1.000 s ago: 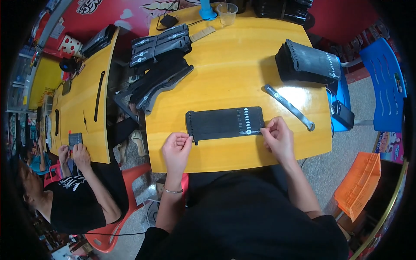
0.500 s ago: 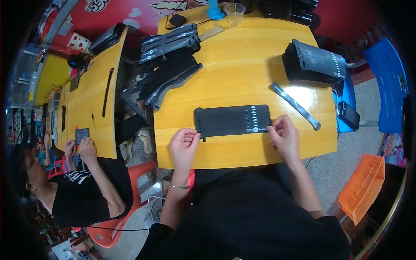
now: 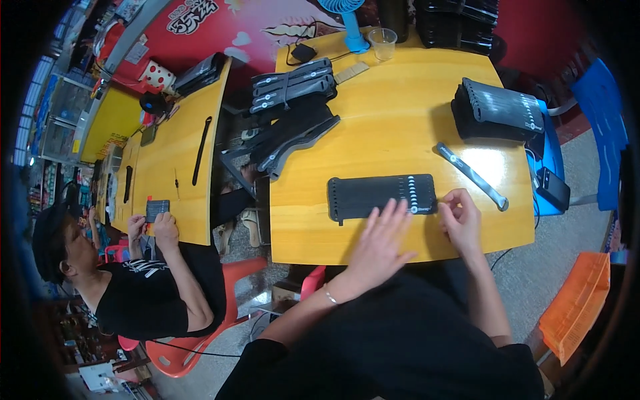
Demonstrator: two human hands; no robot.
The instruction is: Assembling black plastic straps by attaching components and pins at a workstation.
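Note:
A flat black row of overlapping straps point(image 3: 370, 197) lies on the yellow table in front of me, with small holes along its left end and pale printed marks toward its right end. My left hand point(image 3: 383, 243) is open, fingers spread, reaching over the near edge of the straps. Beside their near right corner, my right hand point(image 3: 461, 223) has its fingers curled together; whether anything is pinched in the fingertips cannot be made out. A single loose strap point(image 3: 472, 177) with a rounded end lies slantwise beyond my right hand.
Banded strap bundles point(image 3: 293, 87) and loose black straps point(image 3: 293, 140) lie at the far left. A thick strap stack point(image 3: 500, 110) sits at the far right. Behind are a blue fan point(image 3: 353, 30) and a clear cup point(image 3: 383, 45). A co-worker point(image 3: 150, 293) handles straps at another table.
My left hand has left the straps' left end and moved right, opening flat over their near edge. My right hand stays by the right corner. The whole view has shifted slightly.

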